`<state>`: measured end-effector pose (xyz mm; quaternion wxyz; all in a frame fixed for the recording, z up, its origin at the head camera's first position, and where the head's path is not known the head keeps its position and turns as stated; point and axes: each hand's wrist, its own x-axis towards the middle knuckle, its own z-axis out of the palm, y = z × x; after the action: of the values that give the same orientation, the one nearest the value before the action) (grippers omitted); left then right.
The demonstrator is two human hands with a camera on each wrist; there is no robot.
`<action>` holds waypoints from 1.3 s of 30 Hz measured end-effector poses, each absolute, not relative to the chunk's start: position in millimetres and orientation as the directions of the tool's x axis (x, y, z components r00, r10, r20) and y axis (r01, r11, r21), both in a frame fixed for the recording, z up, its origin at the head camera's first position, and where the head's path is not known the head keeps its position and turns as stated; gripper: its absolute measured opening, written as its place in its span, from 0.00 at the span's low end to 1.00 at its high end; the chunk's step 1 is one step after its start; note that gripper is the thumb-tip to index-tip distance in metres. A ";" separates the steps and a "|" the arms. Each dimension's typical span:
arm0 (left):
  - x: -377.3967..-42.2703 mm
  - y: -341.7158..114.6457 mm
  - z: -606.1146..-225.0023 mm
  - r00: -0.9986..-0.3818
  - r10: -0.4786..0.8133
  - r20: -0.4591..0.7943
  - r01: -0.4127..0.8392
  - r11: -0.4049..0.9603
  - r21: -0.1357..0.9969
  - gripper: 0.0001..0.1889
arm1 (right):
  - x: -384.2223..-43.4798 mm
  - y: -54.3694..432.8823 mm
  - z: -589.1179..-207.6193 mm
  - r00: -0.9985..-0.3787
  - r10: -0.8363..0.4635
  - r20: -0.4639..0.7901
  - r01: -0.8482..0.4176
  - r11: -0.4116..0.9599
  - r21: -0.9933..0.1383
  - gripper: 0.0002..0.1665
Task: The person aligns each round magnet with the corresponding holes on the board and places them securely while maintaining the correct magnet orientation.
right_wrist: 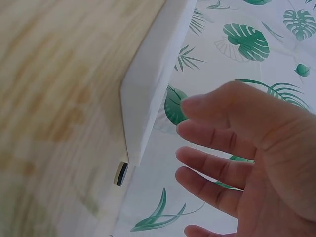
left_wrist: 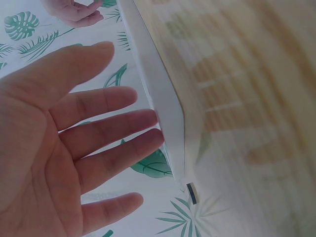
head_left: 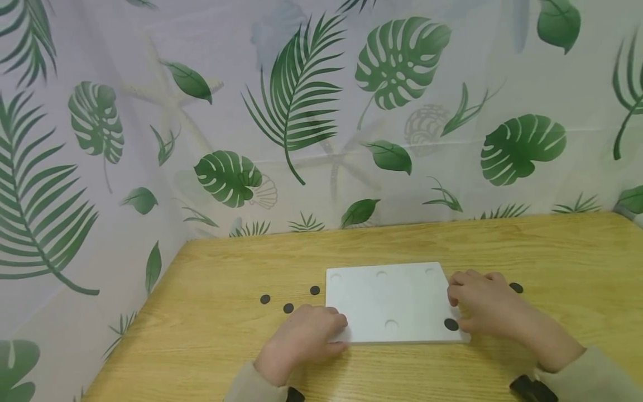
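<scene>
A white rectangular board (head_left: 387, 301) with several shallow round recesses lies on the wooden table. One black disc (head_left: 451, 324) sits at its near right corner. My left hand (head_left: 308, 335) is at the near left corner, covering it; in the left wrist view its fingers (left_wrist: 118, 123) are spread and fairly straight, fingertips right at the board's edge. My right hand (head_left: 484, 304) is at the right edge, thumb close to the disc. The right wrist view shows its fingers (right_wrist: 217, 170) loosely bent, with nothing between them and the thumb.
Three loose black discs (head_left: 288, 308) lie on the table (head_left: 226, 340) left of the board. Another black disc (head_left: 516, 287) lies to the right, partly behind the right hand. A leaf-print cloth (head_left: 311, 195) hangs along the table's back and left sides.
</scene>
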<state>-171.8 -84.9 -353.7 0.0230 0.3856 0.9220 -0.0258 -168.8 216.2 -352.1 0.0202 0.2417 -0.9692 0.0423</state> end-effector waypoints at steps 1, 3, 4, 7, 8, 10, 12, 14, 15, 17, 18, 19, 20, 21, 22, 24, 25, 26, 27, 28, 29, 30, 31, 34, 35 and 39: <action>-172.0 -84.9 -353.5 -0.700 0.712 -0.061 0.714 0.699 -0.030 0.09 | -168.8 216.1 -352.0 -0.885 -0.462 0.055 -0.465 0.882 -0.073 0.13; -172.3 -84.8 -353.0 -0.698 0.713 -0.062 0.715 0.698 -0.026 0.09 | -168.8 216.0 -351.6 -0.888 -0.457 0.050 -0.460 0.885 -0.069 0.12; -172.4 -84.7 -352.7 -0.699 0.712 -0.065 0.714 0.700 -0.023 0.09 | -168.9 215.9 -351.3 -0.889 -0.456 0.049 -0.458 0.886 -0.070 0.12; -172.9 -84.3 -351.9 -0.701 0.709 -0.077 0.712 0.702 -0.014 0.09 | -169.0 215.9 -350.5 -0.889 -0.455 0.048 -0.457 0.887 -0.070 0.12; -173.1 -84.2 -351.8 -0.701 0.709 -0.078 0.712 0.702 -0.013 0.09 | -169.1 216.1 -350.2 -0.889 -0.455 0.048 -0.457 0.887 -0.070 0.12; -173.3 -84.0 -351.7 -0.699 0.710 -0.080 0.713 0.701 -0.014 0.09 | -169.0 216.3 -349.7 -0.891 -0.452 0.043 -0.454 0.887 -0.078 0.12; -173.3 -83.8 -351.9 -0.699 0.711 -0.078 0.714 0.700 -0.016 0.09 | -168.9 216.8 -349.2 -0.892 -0.451 0.040 -0.453 0.888 -0.082 0.12; -173.1 -83.7 -352.2 -0.700 0.710 -0.078 0.713 0.701 -0.016 0.09 | -168.9 217.0 -348.8 -0.892 -0.451 0.037 -0.453 0.887 -0.089 0.12; -173.1 -83.6 -352.3 -0.700 0.709 -0.080 0.712 0.702 -0.015 0.09 | -168.8 217.1 -348.6 -0.892 -0.451 0.035 -0.452 0.887 -0.093 0.12; -172.9 -83.6 -352.4 -0.703 0.706 -0.084 0.710 0.704 -0.015 0.10 | -168.6 217.5 -348.2 -0.892 -0.450 0.044 -0.453 0.886 -0.101 0.12; -172.8 -83.7 -352.4 -0.704 0.705 -0.086 0.708 0.706 -0.017 0.10 | -168.5 217.8 -348.0 -0.891 -0.451 0.051 -0.454 0.885 -0.101 0.12; -172.6 -83.9 -352.2 -0.705 0.703 -0.088 0.707 0.707 -0.019 0.10 | -168.5 218.1 -347.6 -0.891 -0.451 0.058 -0.455 0.885 -0.103 0.12; -172.6 -84.0 -352.1 -0.706 0.702 -0.089 0.706 0.708 -0.020 0.10 | -168.5 218.4 -347.1 -0.890 -0.451 0.066 -0.456 0.884 -0.103 0.12; -172.5 -84.2 -352.0 -0.707 0.702 -0.089 0.706 0.708 -0.021 0.10 | -168.4 218.9 -346.6 -0.889 -0.451 0.077 -0.457 0.883 -0.104 0.12; -172.4 -84.5 -351.8 -0.707 0.701 -0.089 0.705 0.708 -0.022 0.10 | -168.3 219.5 -346.2 -0.887 -0.452 0.091 -0.460 0.883 -0.100 0.13; -172.3 -84.9 -351.5 -0.708 0.701 -0.089 0.705 0.709 -0.018 0.10 | -168.2 220.8 -345.1 -0.886 -0.451 0.109 -0.461 0.883 -0.091 0.13; -172.3 -85.1 -351.5 -0.707 0.702 -0.088 0.706 0.709 -0.014 0.10 | -168.2 221.5 -344.6 -0.887 -0.448 0.113 -0.459 0.884 -0.093 0.13; -172.3 -85.3 -351.4 -0.706 0.703 -0.088 0.706 0.708 -0.010 0.09 | -168.1 222.3 -344.3 -0.887 -0.446 0.117 -0.457 0.885 -0.093 0.14; -172.4 -85.5 -351.3 -0.705 0.704 -0.087 0.707 0.707 -0.008 0.09 | -168.2 223.4 -344.1 -0.889 -0.442 0.121 -0.454 0.886 -0.095 0.14; -172.4 -85.7 -351.3 -0.705 0.704 -0.086 0.707 0.707 -0.005 0.09 | -168.3 224.7 -344.0 -0.890 -0.439 0.124 -0.451 0.887 -0.095 0.14; -172.5 -85.8 -351.3 -0.704 0.704 -0.086 0.707 0.707 -0.002 0.09 | -168.7 226.0 -343.9 -0.891 -0.436 0.125 -0.449 0.889 -0.096 0.14; -172.5 -86.1 -351.4 -0.704 0.705 -0.085 0.707 0.707 -0.001 0.09 | -169.7 228.1 -344.2 -0.891 -0.437 0.124 -0.449 0.888 -0.097 0.15; -172.5 -86.3 -351.5 -0.705 0.705 -0.084 0.707 0.707 0.000 0.09 | -170.3 230.0 -344.3 -0.891 -0.436 0.124 -0.448 0.889 -0.095 0.15; -172.7 -87.0 -351.9 -0.705 0.705 -0.078 0.707 0.707 -0.005 0.09 | -173.4 236.6 -345.0 -0.892 -0.435 0.122 -0.446 0.891 -0.082 0.15; -172.7 -87.2 -352.1 -0.705 0.706 -0.075 0.708 0.706 -0.010 0.09 | -174.9 239.1 -345.4 -0.892 -0.435 0.120 -0.445 0.892 -0.079 0.15; -173.0 -87.9 -352.9 -0.703 0.708 -0.067 0.711 0.703 -0.024 0.10 | -178.8 247.2 -345.5 -0.901 -0.419 0.114 -0.428 0.901 -0.066 0.14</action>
<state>-173.0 -87.9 -352.9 0.0265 0.3846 0.9224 -0.0239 -178.8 247.2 -345.5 0.0487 0.2174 -0.9738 0.0447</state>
